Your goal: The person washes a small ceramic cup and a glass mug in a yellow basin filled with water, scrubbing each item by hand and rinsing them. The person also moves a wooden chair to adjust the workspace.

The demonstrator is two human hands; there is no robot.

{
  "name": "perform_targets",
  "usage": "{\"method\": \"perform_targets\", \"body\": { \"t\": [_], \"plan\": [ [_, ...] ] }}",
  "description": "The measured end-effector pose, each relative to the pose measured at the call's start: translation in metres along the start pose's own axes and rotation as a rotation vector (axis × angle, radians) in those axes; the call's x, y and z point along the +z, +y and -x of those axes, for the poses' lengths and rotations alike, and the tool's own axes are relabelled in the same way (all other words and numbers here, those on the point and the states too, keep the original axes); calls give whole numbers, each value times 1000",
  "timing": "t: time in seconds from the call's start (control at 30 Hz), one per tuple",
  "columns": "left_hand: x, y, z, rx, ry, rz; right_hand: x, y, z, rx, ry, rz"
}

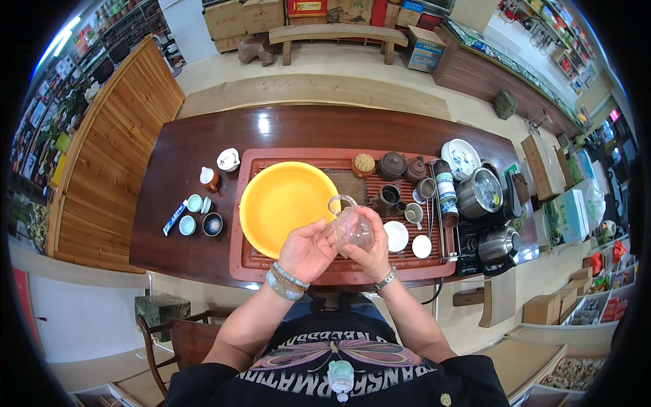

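Note:
A clear glass pitcher [357,231] with a curled glass handle is tilted in front of me over the tea tray [235,254]. My right hand [375,250] is wrapped around its right side, thumb near and fingers on the far side. My left hand [307,250] is turned palm up with the thumb spread, its fingertips at the pitcher's left side; whether they bear any of its weight is unclear. Beyond the left hand stands a yellow plastic basin [287,208], its right rim close to the handle. Two white round dishes [396,236] lie right of my right hand.
Clay teapots [391,166], a dark pitcher [387,198] and a strainer [414,213] stand on the tray's slats. Steel kettles [479,191] sit at the right. Small cups [187,225], a blue-white tube [175,217] and a brown-handled pitcher [209,179] are on the wooden table [213,135] at left.

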State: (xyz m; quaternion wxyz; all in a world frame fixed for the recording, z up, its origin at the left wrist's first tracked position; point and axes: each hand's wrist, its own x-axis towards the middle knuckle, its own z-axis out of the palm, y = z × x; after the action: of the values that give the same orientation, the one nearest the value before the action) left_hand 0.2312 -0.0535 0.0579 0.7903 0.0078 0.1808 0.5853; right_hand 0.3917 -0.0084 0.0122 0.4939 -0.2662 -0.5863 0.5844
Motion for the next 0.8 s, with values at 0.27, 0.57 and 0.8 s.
{"method": "perform_targets", "body": {
  "t": [0.27, 0.57, 0.8],
  "plan": [
    [-6, -39, 22, 326, 122, -481, 17, -3, 2, 99, -43, -200],
    [-15, -53, 13, 1046, 303, -1529, 30, -4, -1, 88, 94, -310],
    [-64, -51, -44, 198, 95, -1064, -31, 23, 34, 131, 351, -227]
  ]
}}
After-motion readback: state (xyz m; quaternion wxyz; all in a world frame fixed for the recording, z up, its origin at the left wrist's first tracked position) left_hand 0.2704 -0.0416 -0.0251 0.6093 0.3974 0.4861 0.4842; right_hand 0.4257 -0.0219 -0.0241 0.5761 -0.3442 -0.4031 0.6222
